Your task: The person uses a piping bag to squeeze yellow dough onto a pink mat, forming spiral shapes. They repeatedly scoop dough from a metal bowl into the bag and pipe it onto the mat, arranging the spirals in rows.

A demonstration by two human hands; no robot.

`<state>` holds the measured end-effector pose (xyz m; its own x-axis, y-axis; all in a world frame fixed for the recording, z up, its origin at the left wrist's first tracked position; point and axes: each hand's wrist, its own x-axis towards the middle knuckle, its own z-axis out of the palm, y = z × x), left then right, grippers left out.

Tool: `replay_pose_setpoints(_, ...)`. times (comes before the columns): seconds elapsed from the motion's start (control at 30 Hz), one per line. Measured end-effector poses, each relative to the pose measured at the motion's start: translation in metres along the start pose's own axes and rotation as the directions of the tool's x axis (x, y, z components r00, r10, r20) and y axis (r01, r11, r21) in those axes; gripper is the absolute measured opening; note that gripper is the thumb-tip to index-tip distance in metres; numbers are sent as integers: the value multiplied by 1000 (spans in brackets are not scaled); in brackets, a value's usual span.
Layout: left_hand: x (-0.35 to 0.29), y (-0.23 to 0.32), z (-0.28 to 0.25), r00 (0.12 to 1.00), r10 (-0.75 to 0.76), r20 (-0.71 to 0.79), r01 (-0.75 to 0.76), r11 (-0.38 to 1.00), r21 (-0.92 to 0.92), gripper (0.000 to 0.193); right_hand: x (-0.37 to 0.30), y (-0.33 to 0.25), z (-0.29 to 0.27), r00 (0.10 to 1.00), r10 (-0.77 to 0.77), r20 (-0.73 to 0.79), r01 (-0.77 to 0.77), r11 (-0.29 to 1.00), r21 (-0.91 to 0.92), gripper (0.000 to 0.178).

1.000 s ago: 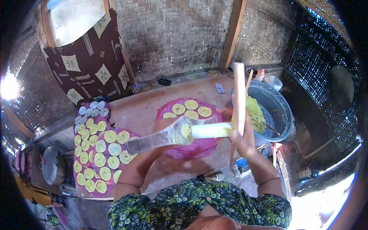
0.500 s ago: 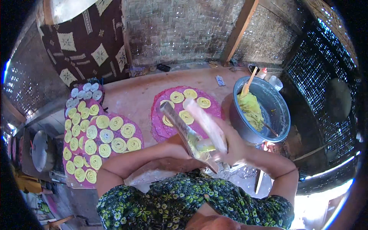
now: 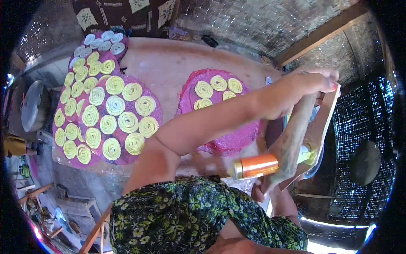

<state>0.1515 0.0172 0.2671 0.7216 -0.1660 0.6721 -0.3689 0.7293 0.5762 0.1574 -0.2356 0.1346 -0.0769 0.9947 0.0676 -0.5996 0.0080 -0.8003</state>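
Observation:
A long wooden hand press (image 3: 292, 135) slants across the right side, its two wooden arms nearly side by side. An orange and metal cylinder (image 3: 259, 165) sticks out on its left side. Yellow dough (image 3: 312, 155) shows between the wooden arms. With its arm stretched across me, my left hand (image 3: 311, 84) is wrapped round the far end of the press. My right hand (image 3: 258, 193) grips the near end, mostly hidden by the wood. Left of the press, several yellow dough coils (image 3: 218, 83) lie on a round pink mesh mat (image 3: 237, 137), partly behind my left forearm.
More yellow and white coils (image 3: 115, 105) cover pink mats at the left of the table (image 3: 156, 59). Behind the press, a blue basin (image 3: 318, 163) is mostly hidden. A metal pot (image 3: 34, 106) stands far left. Woven walls (image 3: 237, 29) enclose the back and right.
The press has swung to the right and its spread arms have come together. My left hand has moved to its far end, my right hand to its near end. The view has shifted.

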Motion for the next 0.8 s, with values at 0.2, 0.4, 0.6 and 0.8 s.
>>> replay_pose_setpoints(0.2, -22, -52, -130, 950, -240, -200, 138, 896, -421, 53, -4, -3, -47, 952, 182, -246, -175, 983, 52, 126)
replay_pose_setpoints(0.4, -120, -128, -233, 786, -224, -576, -261, 725, -638, 63, 43, -15, -76, 750, 423, -509, -397, 903, 166, 83)
replay_pose_setpoints(0.6, -129, -109, -229, 809, -6, -588, -414, 705, -576, 48, 53, -30, -74, 710, 401, -578, -474, 880, 29, 64)
replay_pose_setpoints(0.8, -115, -102, -223, 819, 41, -572, -450, 664, -597, 61, 51, -50, -63, 666, 369, -648, -460, 887, 32, 53)
